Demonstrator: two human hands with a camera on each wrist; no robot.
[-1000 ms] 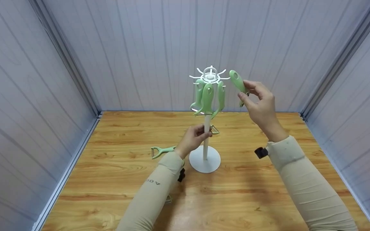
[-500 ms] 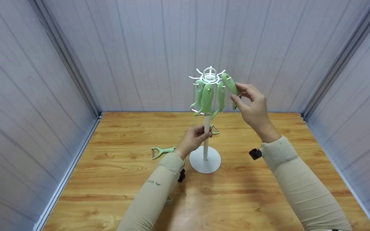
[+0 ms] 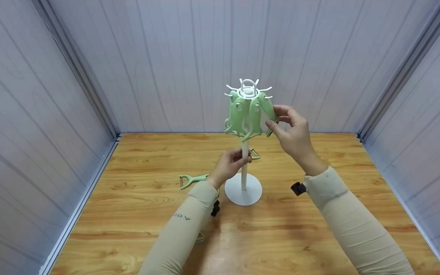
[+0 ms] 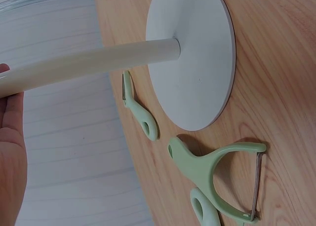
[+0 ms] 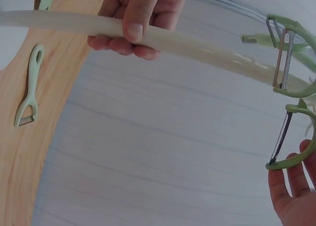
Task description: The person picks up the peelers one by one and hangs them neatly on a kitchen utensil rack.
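A white stand has a round base [image 3: 243, 196], an upright pole [image 3: 245, 177] and a ring of hooks [image 3: 248, 91] on top. My left hand [image 3: 227, 165] grips the pole around its middle. Several green Y-shaped peelers [image 3: 238, 116] hang by their handle holes from the hooks. At the right side of the ring, my right hand [image 3: 294, 131] pinches another green peeler [image 3: 268, 109], its handle top overlapping a hook. In the right wrist view, fingertips touch that peeler's blade end [image 5: 291, 159].
More green peelers lie on the wooden table [image 3: 147, 229]: one left of the base [image 3: 193, 180], one behind the pole [image 3: 255, 154], one partly under the left forearm [image 3: 200, 237]. Pale panel walls [image 3: 166, 68] enclose the back and sides.
My right hand has moved left and slightly down, bringing its peeler from beside the ring onto a hook. The hook ring and hanging peelers have turned; my left hand stays on the pole.
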